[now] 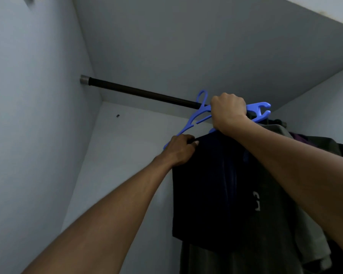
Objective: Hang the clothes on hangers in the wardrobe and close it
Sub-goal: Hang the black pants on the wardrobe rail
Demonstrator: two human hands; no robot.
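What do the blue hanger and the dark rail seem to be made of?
The blue hanger looks like moulded plastic: uniform colour, flat cut-out shape, soft sheen. The dark rail seems to be metal with a dark matt coating, judging by its thin straight tube and the silvery socket at the wall; coated wood cannot be excluded.

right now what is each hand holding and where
Right hand grips the blue hanger near its middle; left hand pinches the top edge of the dark garment on it.
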